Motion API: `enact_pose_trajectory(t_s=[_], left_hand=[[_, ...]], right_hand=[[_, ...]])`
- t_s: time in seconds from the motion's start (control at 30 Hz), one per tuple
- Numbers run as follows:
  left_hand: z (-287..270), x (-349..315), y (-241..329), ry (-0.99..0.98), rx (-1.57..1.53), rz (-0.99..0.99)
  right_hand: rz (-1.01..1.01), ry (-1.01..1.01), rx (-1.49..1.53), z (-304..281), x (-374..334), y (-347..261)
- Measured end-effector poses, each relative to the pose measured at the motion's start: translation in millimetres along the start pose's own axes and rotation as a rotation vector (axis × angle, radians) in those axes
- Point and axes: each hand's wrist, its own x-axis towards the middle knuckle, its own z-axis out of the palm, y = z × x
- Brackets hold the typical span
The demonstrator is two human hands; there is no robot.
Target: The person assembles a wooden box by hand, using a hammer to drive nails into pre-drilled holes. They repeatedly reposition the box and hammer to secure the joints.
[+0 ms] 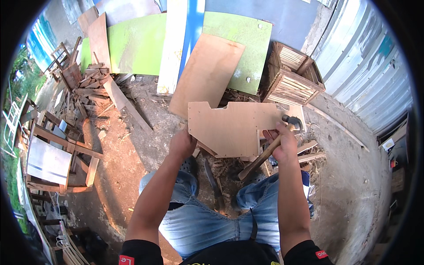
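Observation:
A cut plywood panel (225, 128) with a notched far edge and small nail heads along its rim is held up in front of my knees. My left hand (182, 144) is closed on its left edge, the fingers partly hidden behind the board. In my right hand (285, 142) is a hammer (260, 161), gripped near its dark metal head, with the wooden handle slanting down to the left. The hammer head lies over the panel's right end; whether it touches cannot be told. A long dark blade (212, 179) with a handle lies on the floor between my feet.
Wood scraps (309, 152) lie right of the panel. A slatted wooden crate (296, 75) stands at the far right. Larger plywood (207, 73) and green sheets (137, 44) lean at the back. A scrap pile (92, 84) and wooden frame (66, 150) occupy the left.

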Motion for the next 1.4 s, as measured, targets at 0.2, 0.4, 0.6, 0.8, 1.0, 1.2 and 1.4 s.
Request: enact_pose_trajectory(t_s=[0.2,0.4,0.6,0.8,1.0,1.2,1.4], left_hand=[[-24,-8,-2,0.369,0.004,0.249],[-46,-2,-19,0.805,-0.156,0.515],[-49,-11,-35,0.943,-0.08,0.527],[-64,-51,-18,0.861,-0.363,0.418],[-63,-73,14,0.791,-0.514,0.608],[-56,-65,19,0.715,-0.603,0.602],[-28,-15,27,0.613,-0.894,0.318]], right_hand=[[-0.103,-0.052,0.128,-5,-46,-10],[-0.211,-0.206,0.262,8,-63,-9],[-0.17,-0.341,0.371,16,-47,7],[-0.326,-0.464,0.471,-5,-17,35],[-0.197,-0.524,0.48,-71,8,46],[-0.159,-0.457,0.611,-72,18,33],[-0.346,-0.376,0.251,4,-6,-24]])
